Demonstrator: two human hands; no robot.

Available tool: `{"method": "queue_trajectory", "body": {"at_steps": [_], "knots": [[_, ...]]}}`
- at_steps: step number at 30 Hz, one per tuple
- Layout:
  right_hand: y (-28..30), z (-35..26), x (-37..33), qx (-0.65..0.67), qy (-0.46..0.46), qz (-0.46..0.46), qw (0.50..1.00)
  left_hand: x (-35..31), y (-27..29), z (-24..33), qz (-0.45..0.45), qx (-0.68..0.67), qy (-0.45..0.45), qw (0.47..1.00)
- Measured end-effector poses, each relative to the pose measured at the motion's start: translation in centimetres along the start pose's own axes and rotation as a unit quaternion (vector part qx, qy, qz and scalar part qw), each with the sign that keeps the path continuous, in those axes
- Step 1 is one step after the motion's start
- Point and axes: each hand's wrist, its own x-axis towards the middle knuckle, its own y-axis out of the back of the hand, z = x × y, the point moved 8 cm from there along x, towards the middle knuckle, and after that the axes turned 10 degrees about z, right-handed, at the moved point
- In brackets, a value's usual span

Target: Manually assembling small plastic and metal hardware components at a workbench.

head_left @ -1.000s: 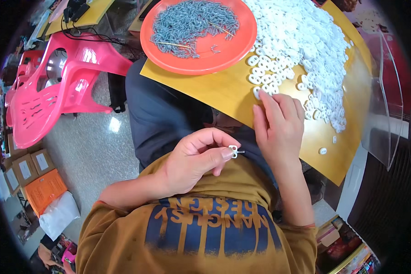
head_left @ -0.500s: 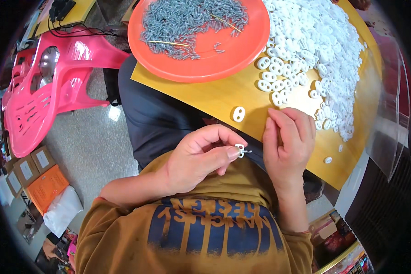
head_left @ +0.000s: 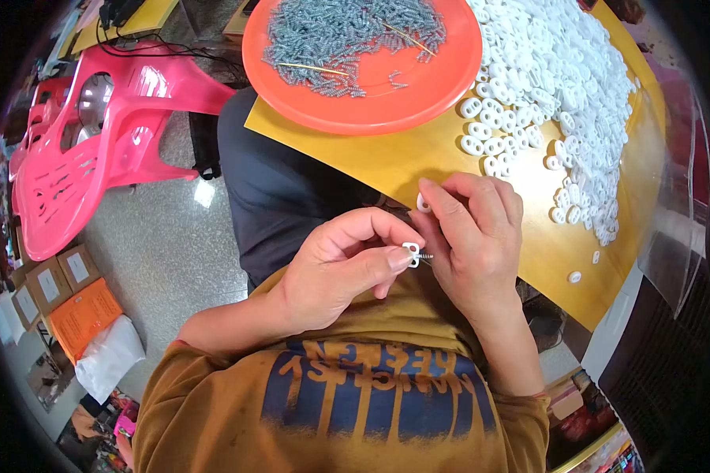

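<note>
A small white plastic clip [head_left: 411, 254] with a short metal spring [head_left: 425, 256] sticking out of its right side sits pinched between the thumb and forefinger of the left hand [head_left: 335, 272], held above the person's lap just off the near edge of the yellow board [head_left: 418, 158]. The right hand [head_left: 469, 236] touches the spring's end, its fingers curled together, with a second white clip [head_left: 424, 203] tucked against its forefinger. On the board lie a heap of white clips [head_left: 568, 71] and an orange tray [head_left: 418, 94] of loose springs [head_left: 347, 31]. A pink plastic chair [head_left: 95, 150] stands to the left
</note>
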Motion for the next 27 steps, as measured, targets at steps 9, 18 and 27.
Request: {"method": "queue_trajectory", "body": {"at_steps": [9,18,27], "knots": [[2.0,0.5,-2.7,0.310,-0.312,0.008,0.898,-2.1,-0.5,0.6,-0.027,-0.008,-0.040,0.999],[3.8,-2.6,-6.3,0.556,-0.413,-0.007,0.721,-5.5,-2.2,0.4,-0.064,0.003,-0.056,0.996],[5.8,-4.5,-8.4,0.589,-0.395,0.000,0.705,-8.3,-3.6,0.1,-0.084,0.052,-0.084,0.992]]}}
